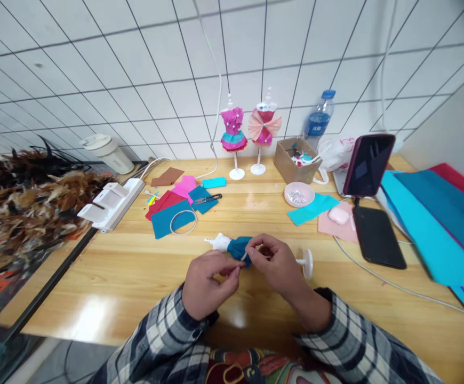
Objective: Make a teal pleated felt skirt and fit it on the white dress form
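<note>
A miniature dress-form mannequin lies on its side in front of me, its white bust to the left and its round white base to the right. Dark teal fabric wraps its middle. My right hand is closed in a pinch over the fabric and covers part of the stand. Just below the fabric, my left hand has thumb and forefinger pinched together. Between the two sets of fingertips shows a thin pale strip, whose kind I cannot make out.
Behind stand two dressed mannequins, a cardboard box, a water bottle and a pink dish of beads. Fabric pieces, thread snips and a power strip lie left; phones and coloured sheets lie right.
</note>
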`<act>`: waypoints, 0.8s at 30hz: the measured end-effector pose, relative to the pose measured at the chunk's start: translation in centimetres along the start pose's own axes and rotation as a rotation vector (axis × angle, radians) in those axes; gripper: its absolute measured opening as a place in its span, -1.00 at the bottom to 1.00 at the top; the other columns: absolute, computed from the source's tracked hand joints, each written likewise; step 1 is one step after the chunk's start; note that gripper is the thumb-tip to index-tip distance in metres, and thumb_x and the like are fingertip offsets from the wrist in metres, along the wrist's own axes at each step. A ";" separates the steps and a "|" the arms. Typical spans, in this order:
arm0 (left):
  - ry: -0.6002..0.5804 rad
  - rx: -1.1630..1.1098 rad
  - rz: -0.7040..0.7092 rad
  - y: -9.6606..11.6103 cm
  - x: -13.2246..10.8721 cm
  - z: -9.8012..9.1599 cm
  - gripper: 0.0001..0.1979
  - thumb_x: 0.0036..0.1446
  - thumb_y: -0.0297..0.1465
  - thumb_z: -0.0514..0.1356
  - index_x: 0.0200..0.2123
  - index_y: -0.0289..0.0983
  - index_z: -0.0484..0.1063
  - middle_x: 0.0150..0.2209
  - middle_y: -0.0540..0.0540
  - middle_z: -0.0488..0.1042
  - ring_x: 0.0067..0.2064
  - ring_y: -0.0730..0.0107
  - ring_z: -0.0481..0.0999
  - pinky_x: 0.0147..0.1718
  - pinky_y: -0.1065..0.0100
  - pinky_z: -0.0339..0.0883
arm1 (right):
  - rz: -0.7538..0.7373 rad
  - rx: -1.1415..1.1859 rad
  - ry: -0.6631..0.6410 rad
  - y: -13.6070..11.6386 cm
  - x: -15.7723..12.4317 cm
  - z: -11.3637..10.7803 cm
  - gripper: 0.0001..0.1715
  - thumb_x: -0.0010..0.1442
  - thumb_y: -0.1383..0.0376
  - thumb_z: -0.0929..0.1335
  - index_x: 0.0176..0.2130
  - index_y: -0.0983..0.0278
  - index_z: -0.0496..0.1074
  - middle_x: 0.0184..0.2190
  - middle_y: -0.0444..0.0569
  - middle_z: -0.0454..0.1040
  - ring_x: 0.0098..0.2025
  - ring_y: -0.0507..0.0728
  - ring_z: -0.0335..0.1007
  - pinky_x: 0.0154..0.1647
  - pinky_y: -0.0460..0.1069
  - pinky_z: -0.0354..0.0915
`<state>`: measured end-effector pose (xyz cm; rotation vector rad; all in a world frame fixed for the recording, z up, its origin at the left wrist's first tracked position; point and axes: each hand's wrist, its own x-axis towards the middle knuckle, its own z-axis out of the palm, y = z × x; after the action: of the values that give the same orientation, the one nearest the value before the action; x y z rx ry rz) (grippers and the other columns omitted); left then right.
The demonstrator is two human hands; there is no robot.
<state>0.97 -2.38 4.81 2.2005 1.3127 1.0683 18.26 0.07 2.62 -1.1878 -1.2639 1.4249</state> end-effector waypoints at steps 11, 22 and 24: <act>0.067 -0.166 0.312 -1.2 -0.5 -0.4 -0.75 0.05 -0.60 0.16 -0.27 -0.19 0.53 -0.59 0.04 0.49 -0.52 0.48 0.42 -0.52 0.51 0.30 | 0.170 0.561 0.009 -5.2 1.4 -4.6 -0.49 -0.19 0.21 0.61 -0.45 0.25 0.27 -0.51 -0.20 0.50 -0.53 -0.08 0.38 -0.53 -0.21 0.31; 0.090 -0.005 0.306 -1.9 -2.0 -2.6 -0.74 0.12 -0.60 0.15 -0.20 -0.19 0.51 -0.57 0.04 0.46 -0.52 0.48 0.44 -0.55 0.52 0.29 | -0.283 -0.622 0.609 -8.4 18.6 -13.9 -0.59 0.25 0.33 0.25 -0.01 0.26 0.57 -0.12 0.04 0.64 -0.08 0.16 0.57 -0.02 0.06 0.44; 0.098 0.008 0.314 -1.9 -2.1 -2.9 -0.74 0.12 -0.60 0.14 -0.20 -0.19 0.50 -0.58 0.05 0.45 -0.53 0.48 0.43 -0.56 0.52 0.29 | -0.250 -0.721 0.612 -7.8 20.1 -15.0 -0.63 0.19 0.35 0.30 -0.07 0.24 0.61 -0.08 0.07 0.63 0.00 0.24 0.53 0.07 0.13 0.38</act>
<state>-2.93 -3.44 4.66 2.4437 1.0295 1.2993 29.75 23.12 7.75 -1.6882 -1.4330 0.3409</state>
